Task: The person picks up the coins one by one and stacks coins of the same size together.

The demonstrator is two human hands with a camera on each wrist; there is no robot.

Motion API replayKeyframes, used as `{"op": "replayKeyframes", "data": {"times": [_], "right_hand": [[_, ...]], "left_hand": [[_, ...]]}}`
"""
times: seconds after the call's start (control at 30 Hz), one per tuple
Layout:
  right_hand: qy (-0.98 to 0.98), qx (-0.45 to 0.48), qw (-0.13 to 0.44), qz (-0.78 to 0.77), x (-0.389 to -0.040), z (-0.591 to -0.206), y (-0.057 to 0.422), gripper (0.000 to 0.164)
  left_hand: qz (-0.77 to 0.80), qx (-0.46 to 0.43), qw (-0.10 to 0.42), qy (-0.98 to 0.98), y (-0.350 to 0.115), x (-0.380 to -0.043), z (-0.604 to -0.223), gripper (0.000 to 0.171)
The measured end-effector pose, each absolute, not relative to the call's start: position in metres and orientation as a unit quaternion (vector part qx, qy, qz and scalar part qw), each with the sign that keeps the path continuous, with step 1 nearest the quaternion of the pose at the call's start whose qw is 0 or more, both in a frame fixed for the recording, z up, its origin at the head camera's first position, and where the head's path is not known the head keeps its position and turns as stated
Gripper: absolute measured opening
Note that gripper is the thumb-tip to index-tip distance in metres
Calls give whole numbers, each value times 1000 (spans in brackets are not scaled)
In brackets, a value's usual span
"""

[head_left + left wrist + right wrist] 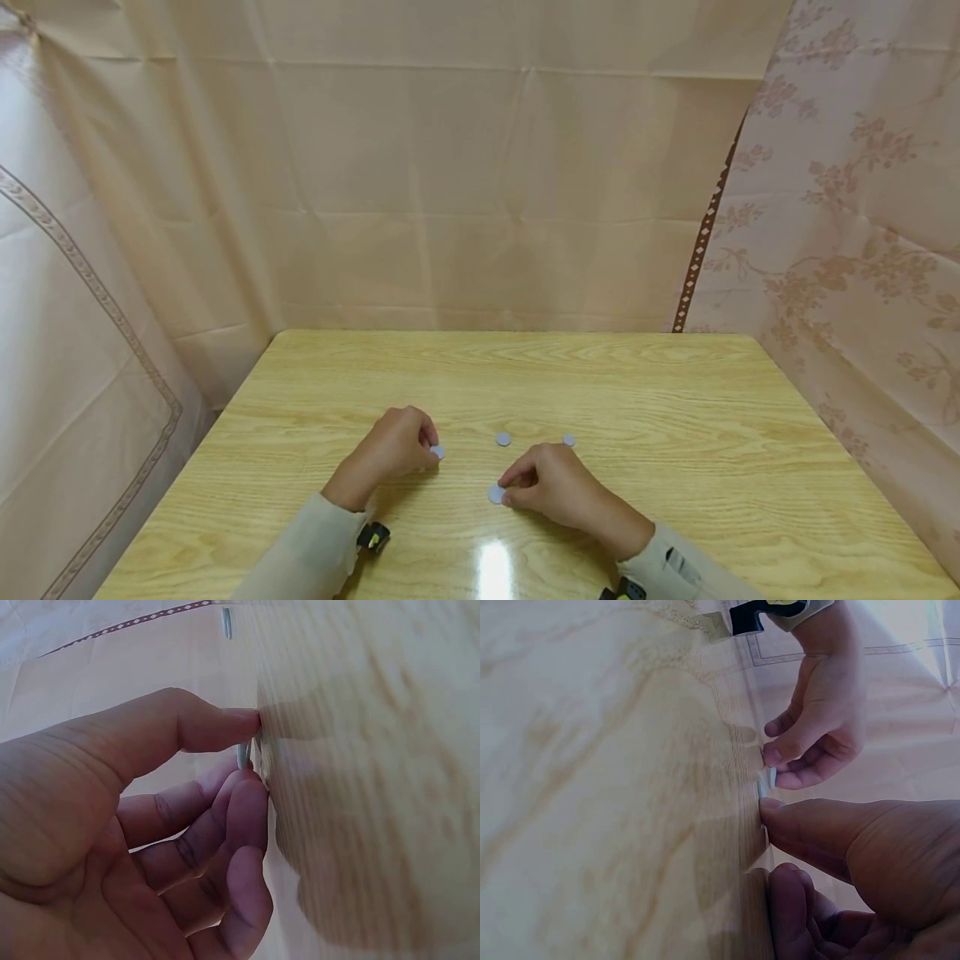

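Near the middle of the table, my left hand pinches a small white disc between thumb and fingers. From the left wrist view, the thin edge of that disc shows between the thumb tip and a fingertip, close to the tabletop. My right hand holds a second white disc by its right side, thumb and index finger at its edge. In the right wrist view this disc stands out past the thumb tip, low at the table surface, with the left hand beyond it.
Two more white discs lie farther back: one disc between the hands, another disc just behind the right hand. The wood-grain table ends at a beige curtain, with patterned cloth hanging at the right.
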State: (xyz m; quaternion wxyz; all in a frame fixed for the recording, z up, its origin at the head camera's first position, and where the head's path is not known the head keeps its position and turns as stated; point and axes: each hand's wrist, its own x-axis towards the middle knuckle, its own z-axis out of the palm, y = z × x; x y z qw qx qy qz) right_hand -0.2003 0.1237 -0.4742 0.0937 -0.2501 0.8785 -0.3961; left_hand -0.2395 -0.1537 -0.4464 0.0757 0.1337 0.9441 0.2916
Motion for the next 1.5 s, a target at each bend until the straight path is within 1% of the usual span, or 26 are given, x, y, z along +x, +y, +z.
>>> {"op": "replayKeyframes", "data": {"times": [0.4,0.7,1.2,1.5], "right_hand": [[879,-251,93,-394,-200,-473,124,11],[877,-257,88,-395,-200,-474,124,12],[869,-266,94,-407,-200,-475,124,13],[870,-262,97,-406,-201,-475,124,13]], "left_hand": [[288,135,89,944,-152,-239,-445,20],[291,150,82,941,-148,-236,-442,19],[286,169,92,939,-138,-226,-438,16],[288,186,90,935,-132,-224,-439,18]]}}
